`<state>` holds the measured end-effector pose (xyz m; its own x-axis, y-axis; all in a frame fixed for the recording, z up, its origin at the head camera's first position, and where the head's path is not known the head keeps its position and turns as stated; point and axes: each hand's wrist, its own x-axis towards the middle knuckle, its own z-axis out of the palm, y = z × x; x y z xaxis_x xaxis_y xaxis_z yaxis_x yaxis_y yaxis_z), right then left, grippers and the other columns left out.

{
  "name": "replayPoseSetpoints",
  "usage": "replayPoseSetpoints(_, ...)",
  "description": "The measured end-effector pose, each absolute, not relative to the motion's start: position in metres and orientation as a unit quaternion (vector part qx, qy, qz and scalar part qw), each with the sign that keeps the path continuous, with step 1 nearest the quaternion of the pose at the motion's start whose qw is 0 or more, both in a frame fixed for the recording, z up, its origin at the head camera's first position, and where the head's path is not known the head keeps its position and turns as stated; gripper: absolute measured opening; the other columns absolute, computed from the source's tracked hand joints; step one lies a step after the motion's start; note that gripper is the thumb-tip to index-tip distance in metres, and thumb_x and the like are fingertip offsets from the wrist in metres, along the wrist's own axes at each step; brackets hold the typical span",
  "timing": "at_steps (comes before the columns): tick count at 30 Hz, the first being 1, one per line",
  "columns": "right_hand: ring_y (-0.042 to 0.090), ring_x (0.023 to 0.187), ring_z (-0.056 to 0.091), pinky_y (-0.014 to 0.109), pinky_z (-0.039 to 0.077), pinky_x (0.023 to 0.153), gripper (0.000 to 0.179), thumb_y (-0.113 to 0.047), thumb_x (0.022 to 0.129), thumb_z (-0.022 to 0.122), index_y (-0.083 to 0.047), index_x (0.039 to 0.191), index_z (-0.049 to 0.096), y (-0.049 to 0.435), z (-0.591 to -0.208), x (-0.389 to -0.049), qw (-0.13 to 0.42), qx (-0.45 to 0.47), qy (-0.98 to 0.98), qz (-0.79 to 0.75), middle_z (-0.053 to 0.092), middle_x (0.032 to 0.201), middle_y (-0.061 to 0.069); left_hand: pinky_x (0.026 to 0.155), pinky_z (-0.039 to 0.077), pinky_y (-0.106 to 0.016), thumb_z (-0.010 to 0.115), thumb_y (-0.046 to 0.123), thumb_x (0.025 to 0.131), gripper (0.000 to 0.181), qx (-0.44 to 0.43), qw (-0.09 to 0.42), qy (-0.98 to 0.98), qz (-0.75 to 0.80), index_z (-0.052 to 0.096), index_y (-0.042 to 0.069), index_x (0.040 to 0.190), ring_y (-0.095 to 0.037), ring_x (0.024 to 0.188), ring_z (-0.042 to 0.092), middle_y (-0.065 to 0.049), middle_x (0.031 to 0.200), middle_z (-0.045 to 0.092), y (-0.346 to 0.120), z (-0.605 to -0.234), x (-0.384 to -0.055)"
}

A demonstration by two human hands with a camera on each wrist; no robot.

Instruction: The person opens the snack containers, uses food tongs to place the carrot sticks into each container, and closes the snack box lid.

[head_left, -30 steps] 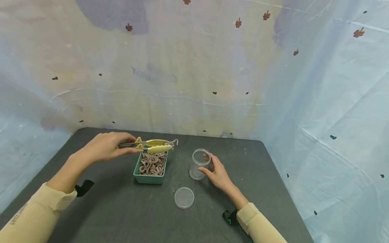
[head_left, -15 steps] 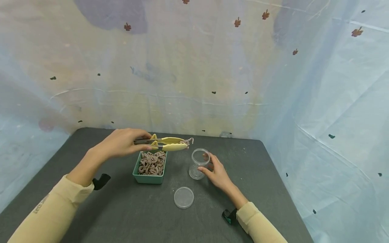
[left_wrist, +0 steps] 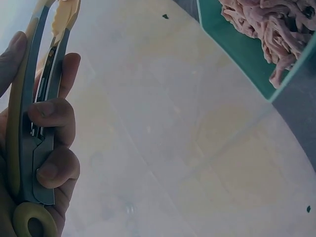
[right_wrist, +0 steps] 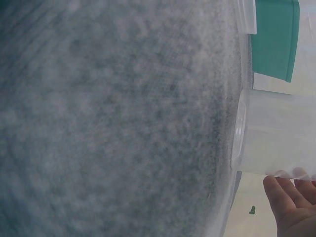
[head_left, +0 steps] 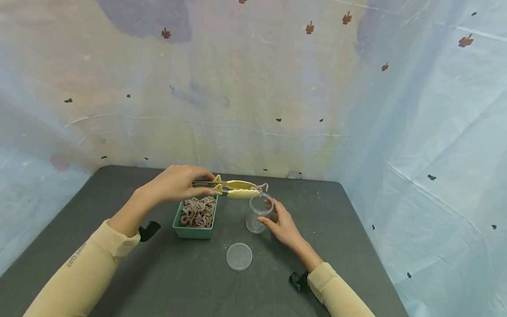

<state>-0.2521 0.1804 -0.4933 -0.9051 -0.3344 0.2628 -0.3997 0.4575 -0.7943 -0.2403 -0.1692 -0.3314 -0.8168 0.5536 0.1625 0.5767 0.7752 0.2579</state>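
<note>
Screened-off booth, apparently a recording set-up; type of building cannot be told. Back and both sides are closed in by pale plastic sheeting (head_left: 222, 79), creased and glossy, tinted blue, yellow and violet, marked with brown leaf motifs (head_left: 310, 28) and small dark specks (head_left: 431, 177). One dark grey table (head_left: 166, 277) is set close to it at the rear. Two black wrist mounts (head_left: 149, 231) are seen strapped on, consistent with filmed work.
</note>
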Motion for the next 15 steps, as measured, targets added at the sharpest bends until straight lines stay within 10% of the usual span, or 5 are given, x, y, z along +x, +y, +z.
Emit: replayPoseSetpoints(15, 0.035, 0.140, 0.051, 0.044, 0.051, 0.107, 0.076, -0.025, 0.098, 0.076, -0.006, 0.160, 0.036, 0.180, -0.491, -0.251, 0.021, 0.210, -0.860, 0.464, 0.046, 0.154, 0.017, 0.086, 0.059, -0.045, 0.072, 0.052, 0.096, 0.046, -0.351, -0.008, -0.931, -0.098, 0.073, 0.019, 0.128, -0.019, 0.106, 0.072, 0.001, 0.124, 0.073, -0.140, -0.322, -0.256)
